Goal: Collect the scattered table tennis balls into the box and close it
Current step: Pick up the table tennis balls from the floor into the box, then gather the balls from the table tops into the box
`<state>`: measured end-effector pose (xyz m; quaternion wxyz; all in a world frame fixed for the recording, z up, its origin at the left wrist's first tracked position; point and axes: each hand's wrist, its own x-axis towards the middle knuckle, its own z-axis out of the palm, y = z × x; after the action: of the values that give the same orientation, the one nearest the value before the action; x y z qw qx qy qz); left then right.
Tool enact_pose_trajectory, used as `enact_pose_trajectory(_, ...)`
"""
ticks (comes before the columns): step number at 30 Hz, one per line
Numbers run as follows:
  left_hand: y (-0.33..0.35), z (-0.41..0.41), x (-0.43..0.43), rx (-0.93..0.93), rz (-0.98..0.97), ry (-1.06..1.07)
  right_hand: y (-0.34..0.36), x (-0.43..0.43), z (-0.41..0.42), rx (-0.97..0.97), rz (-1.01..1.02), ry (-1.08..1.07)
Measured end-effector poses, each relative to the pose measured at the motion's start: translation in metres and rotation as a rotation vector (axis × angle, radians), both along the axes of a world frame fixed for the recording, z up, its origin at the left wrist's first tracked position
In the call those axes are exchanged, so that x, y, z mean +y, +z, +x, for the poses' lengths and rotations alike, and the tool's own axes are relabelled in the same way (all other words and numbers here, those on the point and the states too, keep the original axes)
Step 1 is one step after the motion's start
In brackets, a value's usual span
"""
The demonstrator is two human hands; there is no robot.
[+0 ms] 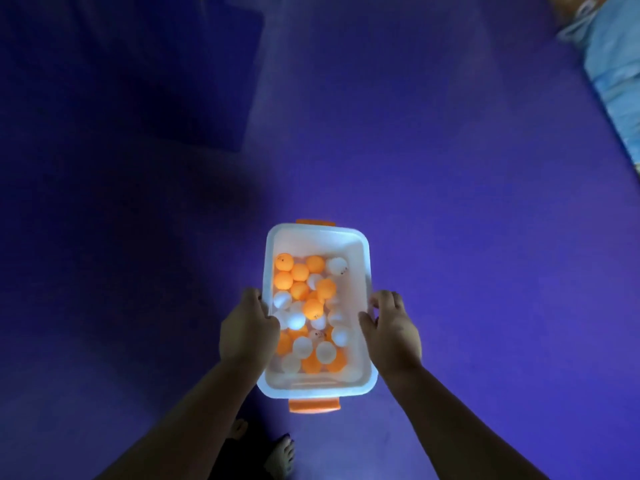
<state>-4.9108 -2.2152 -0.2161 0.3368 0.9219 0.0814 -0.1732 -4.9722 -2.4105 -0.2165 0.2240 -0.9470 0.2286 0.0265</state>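
Note:
A white plastic box with orange latches at its near and far ends sits low in the middle of the head view, without a lid on it. Several orange and white table tennis balls fill its bottom. My left hand grips the box's left rim, thumb over the edge. My right hand grips the right rim in the same way. The box appears held above the purple floor. No lid is in view.
Purple floor spreads all round. A darker blue mat lies at the upper left. Light blue fabric fills the upper right corner. My bare feet show below the box.

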Motion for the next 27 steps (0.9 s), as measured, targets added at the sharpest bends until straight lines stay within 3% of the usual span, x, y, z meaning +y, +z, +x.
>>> enact_pose_trajectory(7,0.075,0.022,0.028,-0.059,0.007,-0.053,0.078,0.014,0.031,0.017,-0.019,0.122)
enact_pose_trajectory(15,0.109,0.082,0.085,-0.058,-0.029,0.049,0.105,0.065,0.116,0.009,0.095,0.148)
enact_pose_trajectory(27,0.149,0.262,0.179,-0.053,-0.101,0.138,0.141,0.156,0.319,-0.063,0.192,0.137)
